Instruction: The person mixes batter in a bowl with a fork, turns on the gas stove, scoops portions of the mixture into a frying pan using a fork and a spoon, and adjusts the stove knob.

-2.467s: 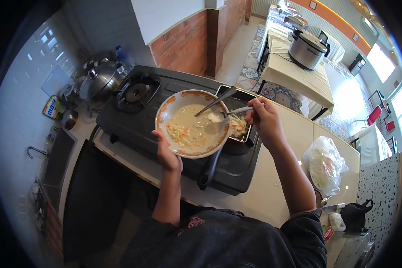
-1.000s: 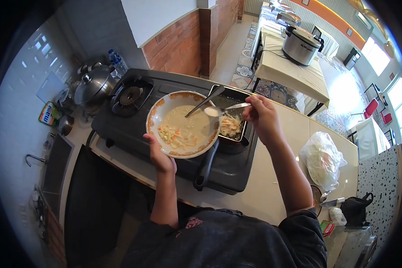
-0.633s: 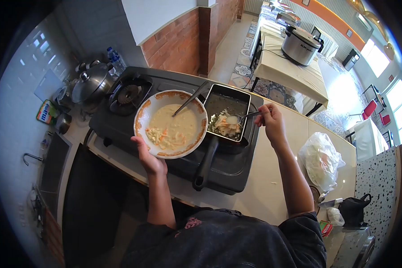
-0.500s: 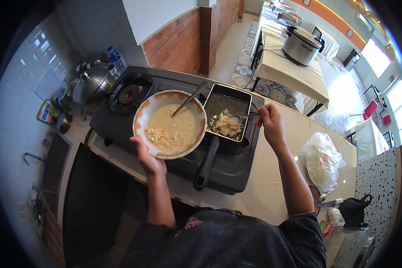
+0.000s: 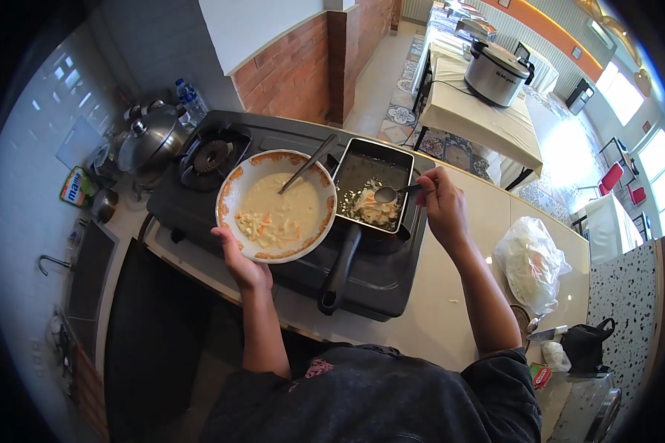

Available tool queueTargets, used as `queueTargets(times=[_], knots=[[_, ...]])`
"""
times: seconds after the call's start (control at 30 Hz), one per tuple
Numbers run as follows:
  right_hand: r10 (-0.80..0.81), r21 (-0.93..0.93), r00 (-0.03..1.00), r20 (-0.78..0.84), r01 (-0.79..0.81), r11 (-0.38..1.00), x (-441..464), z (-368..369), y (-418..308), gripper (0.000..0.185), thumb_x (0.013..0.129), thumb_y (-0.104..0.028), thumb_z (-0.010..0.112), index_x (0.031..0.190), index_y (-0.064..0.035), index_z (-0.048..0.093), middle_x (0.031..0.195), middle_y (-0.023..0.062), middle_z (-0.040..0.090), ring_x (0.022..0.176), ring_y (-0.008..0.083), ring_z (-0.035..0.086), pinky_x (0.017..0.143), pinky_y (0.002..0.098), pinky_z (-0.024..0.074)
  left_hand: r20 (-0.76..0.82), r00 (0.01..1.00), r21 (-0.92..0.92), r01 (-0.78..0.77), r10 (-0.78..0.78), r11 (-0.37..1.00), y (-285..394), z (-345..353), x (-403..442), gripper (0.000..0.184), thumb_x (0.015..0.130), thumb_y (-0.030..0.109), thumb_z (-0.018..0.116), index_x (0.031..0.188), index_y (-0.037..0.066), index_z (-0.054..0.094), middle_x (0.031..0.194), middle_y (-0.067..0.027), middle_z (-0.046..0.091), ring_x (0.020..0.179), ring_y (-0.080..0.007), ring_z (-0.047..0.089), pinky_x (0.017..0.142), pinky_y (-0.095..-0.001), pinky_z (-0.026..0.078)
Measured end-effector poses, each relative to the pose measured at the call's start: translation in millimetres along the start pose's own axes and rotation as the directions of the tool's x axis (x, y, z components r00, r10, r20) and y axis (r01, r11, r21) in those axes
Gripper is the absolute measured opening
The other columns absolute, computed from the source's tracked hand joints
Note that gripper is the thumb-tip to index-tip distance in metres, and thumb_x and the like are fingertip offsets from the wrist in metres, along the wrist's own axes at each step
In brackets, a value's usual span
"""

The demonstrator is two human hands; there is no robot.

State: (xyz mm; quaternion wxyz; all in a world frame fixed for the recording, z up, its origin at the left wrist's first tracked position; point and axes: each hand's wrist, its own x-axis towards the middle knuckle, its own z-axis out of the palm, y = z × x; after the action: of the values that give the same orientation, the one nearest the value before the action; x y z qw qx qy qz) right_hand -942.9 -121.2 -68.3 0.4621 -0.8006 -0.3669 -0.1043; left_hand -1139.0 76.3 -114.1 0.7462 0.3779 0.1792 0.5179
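My left hand (image 5: 245, 262) grips the lower rim of a white bowl (image 5: 231, 193) with an orange patterned edge. Pale batter (image 5: 282, 209) with shredded vegetables fills it, and a ladle or large spoon (image 5: 308, 164) leans inside, its handle over the far rim. In my right hand (image 5: 443, 203) is a spoon (image 5: 386, 194), its bowl above a square frying pan (image 5: 374, 159). A clump of batter with orange shreds (image 5: 377, 210) bubbles in oil at the pan's near side. The bowl is held over the stove, close by the pan's left edge.
The pan sits on a black gas stove (image 5: 377, 292) with another burner (image 5: 213, 155) at left. Beyond that are a lidded steel pot (image 5: 151, 144) and a water bottle (image 5: 191, 100). A plastic bag (image 5: 533, 264) lies on the counter at right. A rice cooker (image 5: 499, 74) stands behind.
The spoon in my right hand has tipped over the pan; the pale batter it carried is no longer seen in it. The bowl stays nearly in place in my left hand.
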Motion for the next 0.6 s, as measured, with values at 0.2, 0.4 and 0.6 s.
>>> queueTargets(times=[0.2,0.4,0.6], knots=[[-0.001,-0.028,1.000,0.018,0.002,1.000,2.0,1.0,-0.9,0.014,0.089,-0.016,0.044,0.084,-0.0033,0.049,0.059,0.0104,0.056,0.057,0.0250,0.058,0.055,0.0341,0.0433,-0.005,1.000,0.014,0.002,-0.002,1.000,1.6,-1.9,0.6,0.073,0.088,0.057,0.022,0.131,-0.002,0.026,0.134,-0.0166,0.032,0.123,-0.0263,0.034,0.101,-0.0363,0.027],[-0.027,-0.028,1.000,0.009,0.027,0.999,3.8,0.1,-1.9,0.013,0.089,-0.015,0.045,0.085,-0.0031,0.049,0.059,0.0114,0.056,0.058,0.0269,0.058,0.054,0.0347,0.0432,-0.021,1.000,0.019,0.007,-0.007,1.000,3.4,2.3,-1.0,0.074,0.088,0.058,0.022,0.132,-0.002,0.025,0.134,-0.0165,0.031,0.123,-0.0265,0.033,0.101,-0.0364,0.027],[-0.059,-0.064,0.998,0.007,0.060,0.996,1.9,2.8,-1.6,0.015,0.089,-0.016,0.046,0.084,-0.0027,0.050,0.058,0.0080,0.056,0.055,0.0190,0.057,0.054,0.0295,0.0428,-0.004,1.000,0.013,0.008,-0.008,1.000,0.2,-4.7,2.3,0.074,0.088,0.058,0.021,0.132,-0.002,0.025,0.134,-0.0168,0.032,0.123,-0.0266,0.033,0.101,-0.0365,0.027]])
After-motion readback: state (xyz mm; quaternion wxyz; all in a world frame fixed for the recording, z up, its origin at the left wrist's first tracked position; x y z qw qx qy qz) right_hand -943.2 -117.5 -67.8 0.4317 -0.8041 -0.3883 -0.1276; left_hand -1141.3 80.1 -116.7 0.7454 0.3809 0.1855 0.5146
